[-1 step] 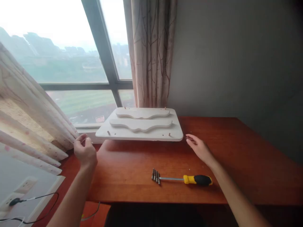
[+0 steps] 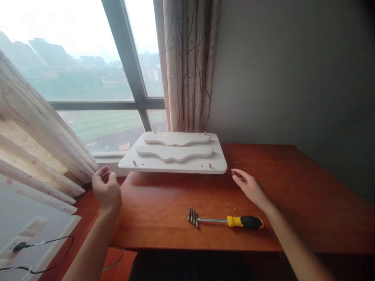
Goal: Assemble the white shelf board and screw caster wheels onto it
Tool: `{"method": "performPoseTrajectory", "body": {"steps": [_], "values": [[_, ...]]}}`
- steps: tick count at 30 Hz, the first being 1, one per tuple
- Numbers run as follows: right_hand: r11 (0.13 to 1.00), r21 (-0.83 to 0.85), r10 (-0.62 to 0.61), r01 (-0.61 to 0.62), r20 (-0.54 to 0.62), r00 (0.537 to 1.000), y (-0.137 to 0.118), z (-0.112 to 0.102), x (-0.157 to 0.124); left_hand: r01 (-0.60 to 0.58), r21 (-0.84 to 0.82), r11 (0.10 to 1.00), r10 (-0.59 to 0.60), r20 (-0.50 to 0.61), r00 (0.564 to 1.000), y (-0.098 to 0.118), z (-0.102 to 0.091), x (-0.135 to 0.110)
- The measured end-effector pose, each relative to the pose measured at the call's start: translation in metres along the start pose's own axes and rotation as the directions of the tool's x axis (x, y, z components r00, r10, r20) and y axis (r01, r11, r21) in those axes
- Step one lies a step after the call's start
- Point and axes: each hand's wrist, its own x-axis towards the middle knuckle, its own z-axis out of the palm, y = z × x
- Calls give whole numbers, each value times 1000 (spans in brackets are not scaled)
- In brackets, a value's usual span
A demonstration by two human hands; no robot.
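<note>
A white board (image 2: 175, 167) with rounded corners lies flat at the back left of the wooden table, reaching past its edge. On it rest two white wavy-edged strips, a front strip (image 2: 174, 153) and a back strip (image 2: 177, 139). Short wooden dowels stand up near the board's corners, such as the front right dowel (image 2: 209, 165). My left hand (image 2: 107, 189), fingers loosely curled and apart, hovers off the board's left front corner. Off the right front corner is my right hand (image 2: 247, 187), thumb and fingers apart. I see nothing in either hand, and neither touches the board.
Nearer me on the table (image 2: 164, 238) lies a yellow and black screwdriver (image 2: 246, 222), its tip beside several dark screws (image 2: 192, 217). Small pale crumbs dot the right side. A window and curtains (image 2: 187, 70) stand behind; a plugged-in cable (image 2: 43, 242) hangs at lower left.
Both hands have shifted very slightly right and down in the picture. The board, strips, screws and screwdriver lie as before.
</note>
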Motion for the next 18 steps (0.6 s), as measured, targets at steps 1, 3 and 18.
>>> {"method": "performPoseTrajectory", "body": {"steps": [1, 3, 18], "values": [[999, -27, -18, 19, 28, 999, -2, -6, -15, -71, 17, 997, 72, -68, 995, 5, -2, -20], [992, -113, -37, 50, 117, 992, -9, -17, -44, -175, 15, 984, 173, 81, 982, 17, -4, -63], [909, -259, -236, 327, 327, 915, -15, -14, -116, -704, -99, 703, 399, 874, 276, 56, 31, -192]]}}
